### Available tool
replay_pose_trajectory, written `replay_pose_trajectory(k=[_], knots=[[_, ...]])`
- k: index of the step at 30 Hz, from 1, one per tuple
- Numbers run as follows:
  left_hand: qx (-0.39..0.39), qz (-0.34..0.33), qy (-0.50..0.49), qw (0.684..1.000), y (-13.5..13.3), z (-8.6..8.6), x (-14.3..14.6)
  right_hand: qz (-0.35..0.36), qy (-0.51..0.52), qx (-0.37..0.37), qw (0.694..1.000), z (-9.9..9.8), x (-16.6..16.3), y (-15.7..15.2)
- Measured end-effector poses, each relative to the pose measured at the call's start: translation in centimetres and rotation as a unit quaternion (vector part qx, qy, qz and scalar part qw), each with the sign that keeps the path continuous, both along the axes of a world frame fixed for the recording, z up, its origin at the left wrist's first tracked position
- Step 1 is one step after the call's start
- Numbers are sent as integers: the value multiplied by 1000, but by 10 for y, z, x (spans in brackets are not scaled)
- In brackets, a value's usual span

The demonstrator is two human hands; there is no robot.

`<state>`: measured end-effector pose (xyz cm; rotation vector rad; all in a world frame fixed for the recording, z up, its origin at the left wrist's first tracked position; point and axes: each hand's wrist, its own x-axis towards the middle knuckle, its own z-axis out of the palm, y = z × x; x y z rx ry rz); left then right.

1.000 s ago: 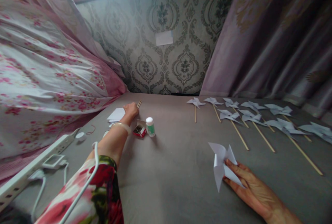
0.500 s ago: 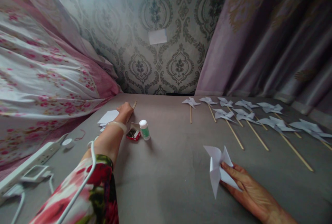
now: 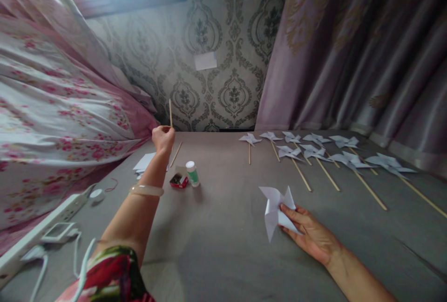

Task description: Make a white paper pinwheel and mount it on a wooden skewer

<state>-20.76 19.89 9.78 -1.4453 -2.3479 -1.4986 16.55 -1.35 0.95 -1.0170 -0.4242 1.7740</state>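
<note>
My left hand (image 3: 163,138) is closed on a thin wooden stick (image 3: 171,113), raised upright above the far left of the table. Another wooden stick (image 3: 176,154) lies on the table just beyond my wrist. My right hand (image 3: 310,234) pinches a white paper pinwheel head (image 3: 274,211) near its centre, low over the table, with no stick on it. A small red box (image 3: 179,181) of dark little pieces, probably pins, stands beside a white bottle with a green label (image 3: 192,175). White paper sheets (image 3: 144,163) lie left of my left forearm, which partly covers them.
Several finished pinwheels on sticks (image 3: 316,153) lie in rows at the back right of the grey table (image 3: 223,227). A white power strip (image 3: 45,232) with cables runs along the left edge, near a white round cap (image 3: 97,195). A patterned wall and curtains enclose the table.
My left hand has picked up a stick from the table and lifted it upright. The view has tilted up and shifted slightly right. My right hand still holds the paper pinwheel head.
</note>
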Motion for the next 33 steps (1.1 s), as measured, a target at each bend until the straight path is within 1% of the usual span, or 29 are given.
replay_pose_trajectory(k=[3,5,6,8,10,11,14,17,20,24,29,31,33], knots=[[87,-55,-31,994,-32,15,31,9,5,24,1000,-1,-1,0],[187,-159,-133,960,-56,20,57,9,9,37,999,-1,-1,-1],[210,-204,-180,939,-68,20,71,10,9,44,999,-1,-1,-1],[225,-278,-263,896,-90,17,98,12,7,56,998,-2,-1,-2],[211,-321,-314,868,-108,8,123,18,6,64,998,-3,-1,-2],[196,-339,-327,860,-116,1,134,20,8,67,998,-3,-1,-2],[161,-357,-357,848,-134,-23,160,22,15,76,997,-4,-1,-2],[124,-373,-395,831,-148,-46,175,19,17,90,996,-5,-1,-1],[92,-379,-436,811,-160,-60,185,26,18,101,994,-5,-1,0],[53,-383,-493,779,-175,-64,197,23,24,94,995,-6,1,0],[23,-404,-530,745,-190,-59,213,15,15,100,995,-7,8,2],[21,-411,-543,732,-193,-56,218,10,9,103,995,-4,12,5],[24,-417,-559,717,-195,-52,223,3,-1,109,994,3,18,10]])
